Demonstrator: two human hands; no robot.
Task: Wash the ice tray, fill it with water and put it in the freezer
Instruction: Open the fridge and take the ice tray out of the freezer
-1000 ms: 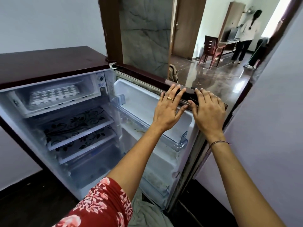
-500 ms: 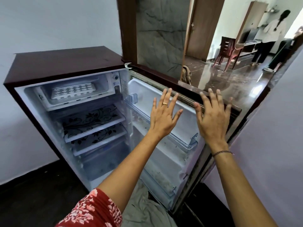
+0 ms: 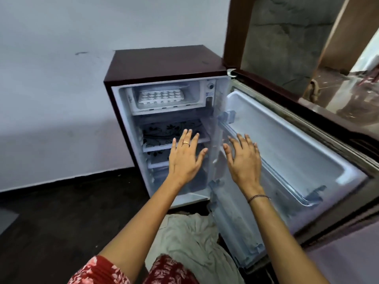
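Open fridge (image 3: 164, 58), freezer compartment (image 3: 198, 93): ice tray (image 3: 161, 96) flat, lengthwise left-right; hands (image 3: 185, 160) (image 3: 244, 163) spread, empty.

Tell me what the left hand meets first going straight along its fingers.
Probably the front edge of the patterned shelf: the open left hand points up and into the fridge at it, though one view leaves depth unclear. The ice tray sits higher, in the freezer compartment.

No readable text; the label (image 3: 209, 94) inside the fridge (image 3: 164, 58) is blurred.
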